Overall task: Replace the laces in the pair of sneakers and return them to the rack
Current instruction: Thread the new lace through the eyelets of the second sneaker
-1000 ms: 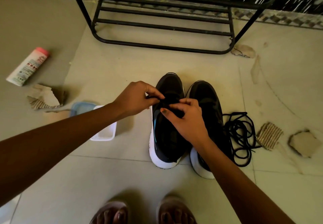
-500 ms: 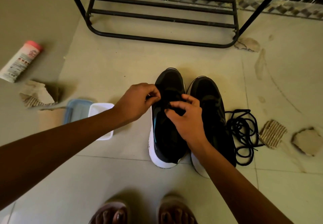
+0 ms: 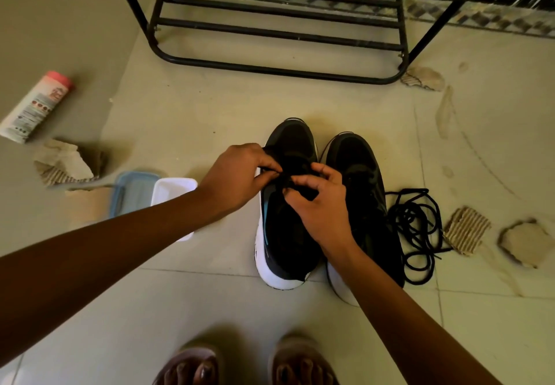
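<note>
Head view: left hand (image 3: 237, 179) and right hand (image 3: 322, 213) each pinched the black lace (image 3: 283, 186) across the left sneaker (image 3: 282, 243), beside the right sneaker (image 3: 356, 156), short of the shoe rack (image 3: 279, 36) — lacing underway, seemingly; the next move called for threading the neighbouring eyelet evenly.

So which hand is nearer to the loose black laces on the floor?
Right. The right hand pinches the lace over the left sneaker, only the right sneaker separating it from the loose laces. The left hand pinches the lace further left.
</note>
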### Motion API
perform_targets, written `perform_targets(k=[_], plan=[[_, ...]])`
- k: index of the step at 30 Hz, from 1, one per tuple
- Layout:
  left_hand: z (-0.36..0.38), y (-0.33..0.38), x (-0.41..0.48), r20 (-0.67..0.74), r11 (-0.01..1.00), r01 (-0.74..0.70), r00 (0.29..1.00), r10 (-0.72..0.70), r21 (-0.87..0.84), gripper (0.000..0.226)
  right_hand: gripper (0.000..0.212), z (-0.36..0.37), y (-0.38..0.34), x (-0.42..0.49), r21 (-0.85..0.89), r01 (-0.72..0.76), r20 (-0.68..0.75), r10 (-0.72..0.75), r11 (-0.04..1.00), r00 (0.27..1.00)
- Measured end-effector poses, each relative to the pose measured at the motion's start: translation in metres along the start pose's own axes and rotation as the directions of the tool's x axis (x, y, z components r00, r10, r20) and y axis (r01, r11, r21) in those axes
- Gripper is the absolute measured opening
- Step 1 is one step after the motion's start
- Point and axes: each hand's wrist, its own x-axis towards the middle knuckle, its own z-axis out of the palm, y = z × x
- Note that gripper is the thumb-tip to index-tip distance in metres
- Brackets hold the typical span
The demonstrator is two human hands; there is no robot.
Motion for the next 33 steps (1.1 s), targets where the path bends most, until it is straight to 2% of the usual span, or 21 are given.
perform_targets(k=[2,8,14,17,21,24,27,33], plan=[[0.001,0.001,-0.002,-0.004,1.000,-0.001,1.000,0.001,0.006,0.019,0.018,0.000,0.000,0.000,-0.003,-0.009,-0.003,0.009,1.000,1.000],[0.004,0.004,-0.002,-0.017,0.998,0.055,0.998,-0.055,0.013,0.010,0.021,-0.001,0.000,-0.001,-0.013,-0.010,-0.008,0.010,1.000,1.000],[-0.002,0.012,-0.003,0.039,0.994,0.031,0.999,-0.035,0.101,0.012,0.023,-0.002,-0.001,-0.001,-0.030,0.008,0.002,-0.007,1.000,1.000],[-0.004,0.015,0.000,0.115,0.985,0.009,0.993,-0.030,0.174,0.016,0.024,-0.002,0.000,-0.001,-0.041,0.011,0.001,-0.011,0.999,1.000],[-0.002,0.019,0.004,0.152,0.981,-0.026,0.988,-0.003,0.191,0.017,0.023,-0.002,0.001,0.000,-0.046,0.031,0.009,-0.031,0.998,0.999],[0.004,0.019,0.005,0.108,0.994,0.018,0.994,-0.030,0.105,0.014,0.019,0.001,0.006,0.002,-0.048,0.039,0.007,-0.039,0.998,0.999],[0.010,0.017,0.003,0.047,0.989,0.121,0.992,-0.117,-0.090,0.011,0.024,0.002,0.007,0.004,-0.004,0.013,0.001,-0.013,1.000,1.000],[0.021,0.014,-0.005,-0.011,0.902,0.298,0.948,-0.318,-0.312,0.010,0.021,-0.006,0.005,0.010,-0.277,0.114,0.059,-0.101,0.954,0.993]])
